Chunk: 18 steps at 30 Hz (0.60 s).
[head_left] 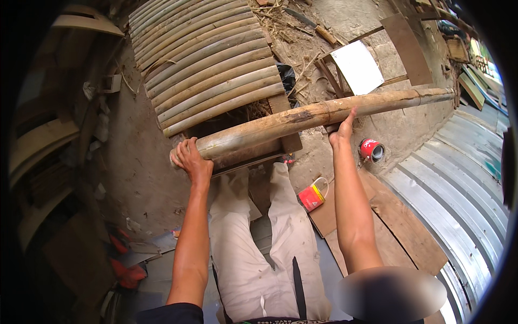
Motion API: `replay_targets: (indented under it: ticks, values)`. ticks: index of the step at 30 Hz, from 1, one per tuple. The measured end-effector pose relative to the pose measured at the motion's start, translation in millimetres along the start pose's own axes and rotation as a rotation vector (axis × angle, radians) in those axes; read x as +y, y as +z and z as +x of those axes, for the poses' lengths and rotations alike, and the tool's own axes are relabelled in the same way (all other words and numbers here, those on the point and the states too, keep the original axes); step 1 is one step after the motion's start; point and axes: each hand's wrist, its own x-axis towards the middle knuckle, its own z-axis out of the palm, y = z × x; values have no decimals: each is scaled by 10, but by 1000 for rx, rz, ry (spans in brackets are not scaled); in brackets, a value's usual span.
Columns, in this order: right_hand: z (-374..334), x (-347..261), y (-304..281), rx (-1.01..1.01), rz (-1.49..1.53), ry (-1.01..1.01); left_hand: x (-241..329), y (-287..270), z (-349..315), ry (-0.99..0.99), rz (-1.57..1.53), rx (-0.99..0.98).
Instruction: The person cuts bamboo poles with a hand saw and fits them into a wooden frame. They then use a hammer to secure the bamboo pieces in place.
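A long, thick bamboo pole (259, 128) lies across in front of me, running from near my left hand up to the far right. My left hand (193, 161) is closed over its left end. Farther along, my right hand (342, 133) grips the pole from the near side, thumb up against it and the other fingers mostly hidden. Just beyond the pole, a row of round bamboo lengths (210, 67) lies side by side on a wooden frame (291, 139). Part of that frame shows beneath the pole, close to my legs.
Right of my legs are a red can (370, 148) and a red-and-yellow container with a handle (311, 198). Boards (413, 237) and corrugated metal (458, 162) lie at right. A white panel (357, 67) and a wooden-handled blade (325, 35) are beyond the pole. Dark clutter fills the left.
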Motion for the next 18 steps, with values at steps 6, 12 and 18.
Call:
replay_targets:
  ticks: [6, 12, 18]
  values:
    - [-47, -10, 19, -58, 24, 46, -35, 17, -5, 14, -21, 8]
    - [-428, -79, -122, 42, 13, -3, -167, 47, -103, 65, -63, 19]
    - [-1168, -390, -145, 21, 38, -100, -267, -14, -211, 85, -174, 98]
